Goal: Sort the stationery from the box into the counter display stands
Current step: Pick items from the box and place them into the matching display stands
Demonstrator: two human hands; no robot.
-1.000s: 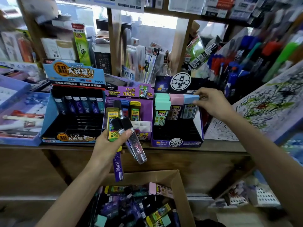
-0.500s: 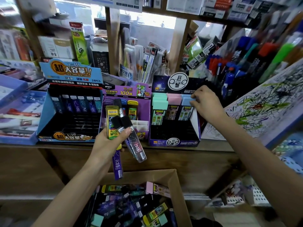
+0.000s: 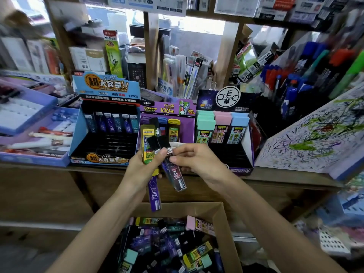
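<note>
The cardboard box (image 3: 226, 231) sits at 6 o'clock, below the hands, heaped with mixed lead refill cases. Along the wooden counter (image 3: 285, 180) stand three displays. From the hands, the blue stand (image 3: 106, 87) is at 10 o'clock, the purple stand (image 3: 167, 109) at 12 and the dark starry stand (image 3: 226, 101) at 2.

The left hand (image 3: 141, 174) is curled round a bundle of lead cases (image 3: 157, 154), fanned out under the thumb: a yellow case (image 3: 147, 142), a purple tube (image 3: 154, 194) hanging lowest, and a Gemini-marked tube (image 3: 175, 178). The right hand (image 3: 199, 164) pinches that last tube near its black cap between thumb and forefinger.

The risk I see is in pulling one out. The left thumb clamps all three together, so drawing the tube could drag the purple one loose and drop it. The dark tubes also look much alike, so one could easily end up in the wrong stand.
</note>
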